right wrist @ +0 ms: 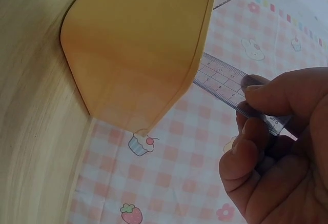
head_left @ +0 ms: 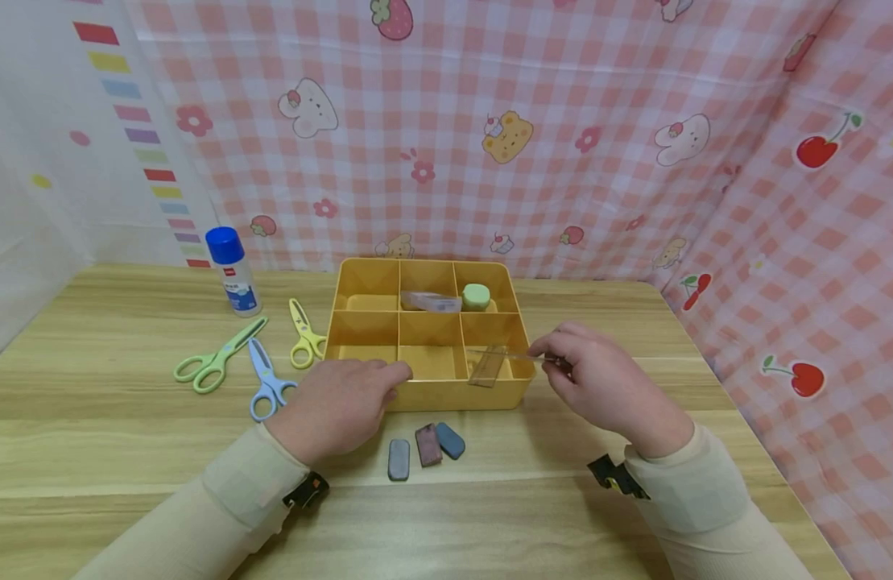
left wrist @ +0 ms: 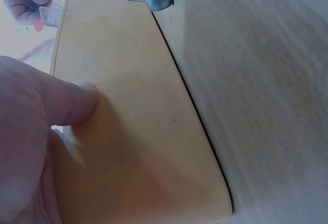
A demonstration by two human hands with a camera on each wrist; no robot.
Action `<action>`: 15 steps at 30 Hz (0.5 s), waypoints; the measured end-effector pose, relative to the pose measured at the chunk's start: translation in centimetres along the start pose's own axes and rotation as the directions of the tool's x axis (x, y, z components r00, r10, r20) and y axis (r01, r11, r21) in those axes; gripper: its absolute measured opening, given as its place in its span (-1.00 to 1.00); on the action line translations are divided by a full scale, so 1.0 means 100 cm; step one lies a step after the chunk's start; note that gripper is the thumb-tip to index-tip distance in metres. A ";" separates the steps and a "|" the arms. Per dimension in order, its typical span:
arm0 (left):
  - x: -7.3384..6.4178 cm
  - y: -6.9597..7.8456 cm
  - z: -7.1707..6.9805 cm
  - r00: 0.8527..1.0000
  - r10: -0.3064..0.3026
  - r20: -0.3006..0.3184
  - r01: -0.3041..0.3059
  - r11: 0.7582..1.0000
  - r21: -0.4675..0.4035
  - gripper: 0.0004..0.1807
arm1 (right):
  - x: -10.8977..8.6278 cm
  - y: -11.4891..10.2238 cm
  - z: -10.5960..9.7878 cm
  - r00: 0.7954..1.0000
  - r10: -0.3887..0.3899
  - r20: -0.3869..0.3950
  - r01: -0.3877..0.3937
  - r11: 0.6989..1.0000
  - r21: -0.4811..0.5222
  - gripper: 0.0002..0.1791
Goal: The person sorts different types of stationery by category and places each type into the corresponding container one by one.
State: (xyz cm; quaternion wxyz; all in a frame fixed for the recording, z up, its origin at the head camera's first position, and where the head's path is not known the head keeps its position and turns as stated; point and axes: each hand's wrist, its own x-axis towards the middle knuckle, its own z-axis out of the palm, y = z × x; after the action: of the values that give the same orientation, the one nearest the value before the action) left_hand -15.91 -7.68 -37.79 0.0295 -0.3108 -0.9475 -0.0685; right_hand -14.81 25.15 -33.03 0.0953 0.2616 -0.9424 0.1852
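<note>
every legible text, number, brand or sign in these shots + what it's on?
"10": held clear ruler, right wrist view
"11": same ruler
"3": same ruler, opposite scale
"4": same ruler, opposite scale
Other digits there: too small or blurred to be sure.
White-on-red logo and label print on the blue-capped bottle: too small to read.
Marks on the clear plastic piece at the box: unreadable in head view.

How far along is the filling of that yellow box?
Partway, it seems. Already in: a green rounded item, a clear packet-like item and, at the front right compartment, a clear flat piece. In hand: the right hand holds a clear ruler above that compartment; the left hand grips the front of the yellow box. Probably left: three scissors, a blue-capped bottle and three small blocks, all outside it on the table.
</note>
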 end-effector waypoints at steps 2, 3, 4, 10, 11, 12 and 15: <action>0.000 0.000 0.000 1.000 -0.005 0.006 0.005 1.000 -0.003 -0.92 | 0.000 0.000 0.000 1.000 0.001 0.005 -0.001 1.000 0.001 -0.79; 0.000 0.000 0.000 1.000 -0.007 0.009 0.007 1.000 -0.005 -0.92 | 0.000 0.000 0.000 1.000 0.001 0.006 -0.001 1.000 0.001 -0.79; 0.000 0.000 -0.001 1.000 -0.008 0.011 0.008 1.000 -0.005 -0.92 | 0.000 0.000 0.000 1.000 0.002 0.008 -0.002 1.000 0.004 -0.78; -0.001 0.001 -0.001 1.000 -0.004 0.005 0.004 1.000 -0.007 -0.91 | 0.000 -0.001 0.001 1.000 -0.009 0.016 0.009 1.000 0.002 -0.78; -0.001 0.001 -0.001 1.000 -0.002 0.002 0.002 1.000 -0.007 -0.91 | 0.001 -0.001 0.002 1.000 -0.010 0.017 0.010 1.000 -0.001 -0.78; -0.001 0.001 -0.001 1.000 -0.001 -0.001 0.001 1.000 -0.007 -0.91 | 0.001 -0.001 0.002 1.000 -0.011 0.017 0.011 1.000 -0.003 -0.77; -0.001 0.000 0.000 1.000 0.003 -0.007 -0.003 1.000 -0.006 -0.91 | 0.001 -0.001 0.002 1.000 -0.010 0.018 0.010 1.000 -0.006 -0.76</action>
State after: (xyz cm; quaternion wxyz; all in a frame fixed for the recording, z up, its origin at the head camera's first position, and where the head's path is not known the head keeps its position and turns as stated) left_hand -15.81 -7.72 -37.76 0.0320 -0.3119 -0.9468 -0.0722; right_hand -14.87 24.98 -33.20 0.0883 0.2679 -0.9424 0.1796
